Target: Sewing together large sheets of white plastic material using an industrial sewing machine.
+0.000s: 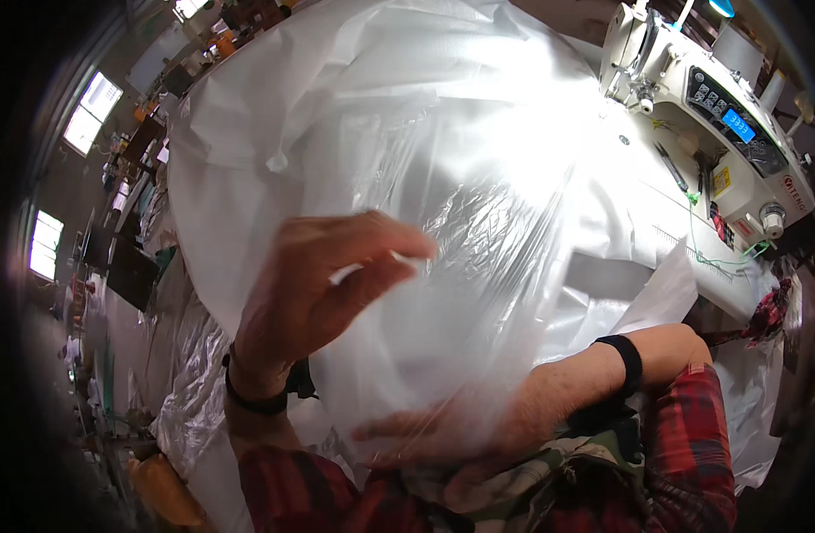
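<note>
A large translucent white plastic sheet [248,191] is spread in front of me, with a crinkled, shiny clear film area [487,218] at its middle. Over its left part hovers my left hand [336,280], blurred by motion. Its fingers curve toward the thumb with gaps showing, and no held thing is visible. Close to my body, my right hand [452,426] reaches leftward with its fingers stretched out. Hazy film covers part of that hand, and its edges are smeared. The film runs up from the right hand toward the far side.
At the far right stands a white sewing machine [736,115] with a lit blue display. Dark tweezers [671,166] and green thread [723,260] lie beside it. Crumpled clear plastic [194,400] hangs at the left. An orange-brown object [166,489] is at lower left.
</note>
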`<state>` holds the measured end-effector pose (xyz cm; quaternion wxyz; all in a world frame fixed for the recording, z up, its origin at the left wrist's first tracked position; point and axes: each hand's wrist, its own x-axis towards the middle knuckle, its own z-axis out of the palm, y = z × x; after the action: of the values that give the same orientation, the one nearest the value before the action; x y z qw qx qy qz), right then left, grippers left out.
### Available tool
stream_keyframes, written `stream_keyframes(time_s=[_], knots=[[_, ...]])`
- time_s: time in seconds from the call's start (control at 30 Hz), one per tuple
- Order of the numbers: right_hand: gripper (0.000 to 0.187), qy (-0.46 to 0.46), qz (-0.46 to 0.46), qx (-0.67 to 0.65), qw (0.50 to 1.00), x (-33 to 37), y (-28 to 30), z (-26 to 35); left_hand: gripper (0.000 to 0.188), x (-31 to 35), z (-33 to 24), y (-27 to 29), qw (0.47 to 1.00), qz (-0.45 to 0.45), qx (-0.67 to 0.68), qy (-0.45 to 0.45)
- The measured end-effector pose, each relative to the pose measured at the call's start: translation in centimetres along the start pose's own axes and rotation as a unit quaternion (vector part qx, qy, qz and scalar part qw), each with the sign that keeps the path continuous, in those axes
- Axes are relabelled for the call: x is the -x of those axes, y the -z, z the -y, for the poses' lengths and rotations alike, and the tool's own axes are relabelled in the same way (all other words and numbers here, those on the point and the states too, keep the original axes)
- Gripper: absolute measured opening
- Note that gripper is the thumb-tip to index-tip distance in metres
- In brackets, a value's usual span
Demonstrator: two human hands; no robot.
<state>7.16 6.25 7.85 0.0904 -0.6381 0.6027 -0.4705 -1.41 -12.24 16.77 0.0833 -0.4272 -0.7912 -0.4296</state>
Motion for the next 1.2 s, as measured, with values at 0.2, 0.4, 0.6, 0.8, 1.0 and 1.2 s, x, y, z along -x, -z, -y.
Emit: stream_keyframes(time_s=[0.2, 0.4, 0.6, 0.8, 1.0, 1.2], knots=[[0.058, -0.099, 0.052, -0.162, 0.980, 2.1, 1.8, -1.1, 0.030, 9.4, 9.5, -0.3, 0.865, 0.258, -0.360, 0.235], [0.049, -0.276, 0.173, -0.105, 0.940, 4.4, 2.5, -1.3, 0.036, 30.1, 23.9, 18.8, 0.672, 0.232, -0.581, 0.396], [0.035, -0.426, -0.132, -0.224, 0.866, 13.1, 4.1, -5.4, 0.016, 13.2, 14.3, 8.0, 0.805, 0.271, -0.487, 0.202], [0.026, -0.311, -0.196, 0.085, 0.926, 16.7, -3.1, -5.6, 0.019, 0.2, 2.1, -4.6, 0.970, 0.194, -0.134, 0.052], [0.029, -0.558, -0.278, 0.003, 0.782, 23.2, -5.9, -3.9, 0.024, 0.6, 5.9, -11.4, 0.958, 0.174, 0.117, 0.196], [0.043, -0.455, -0.384, -0.085, 0.799, 19.6, -0.1, -3.4, 0.032, 0.2, 6.0, -12.8, 0.947, 0.017, 0.209, 0.242]])
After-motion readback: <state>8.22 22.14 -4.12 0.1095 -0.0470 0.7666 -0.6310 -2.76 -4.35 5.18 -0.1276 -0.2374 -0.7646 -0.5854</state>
